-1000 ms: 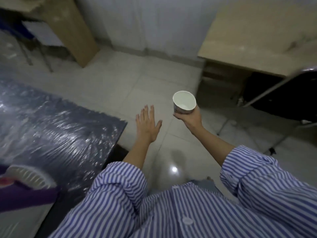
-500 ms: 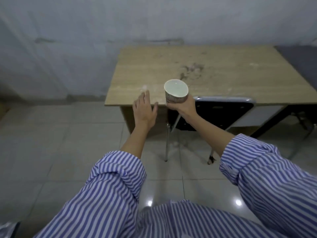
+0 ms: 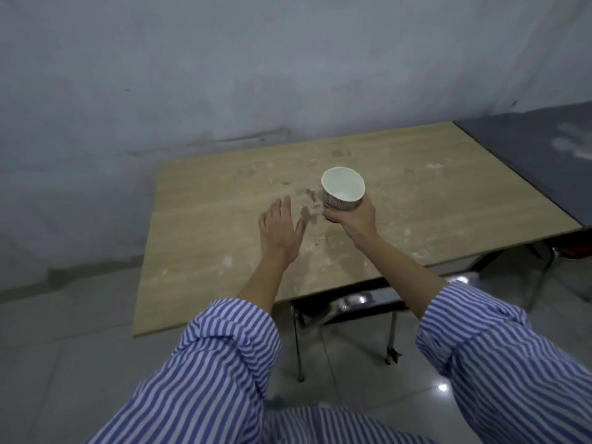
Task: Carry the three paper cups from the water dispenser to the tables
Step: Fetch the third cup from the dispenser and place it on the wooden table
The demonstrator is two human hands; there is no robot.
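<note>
The right hand [image 3: 354, 217] holds the paper cup [image 3: 342, 190] low around its base, above the wooden table [image 3: 416, 200]. The left hand [image 3: 279, 233] is empty, fingers spread. The cup looks light and thin, so squeezing could crush it

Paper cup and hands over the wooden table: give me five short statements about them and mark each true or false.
1. The right hand holds the paper cup. True.
2. The left hand also grips the cup. False: it is open and empty, apart from the cup.
3. The cup is upright, its mouth facing up. True.
4. Two more cups stand on the wooden table. False: no other cup is in view.
5. The cup is over the dark table. False: it is over the wooden one.
</note>
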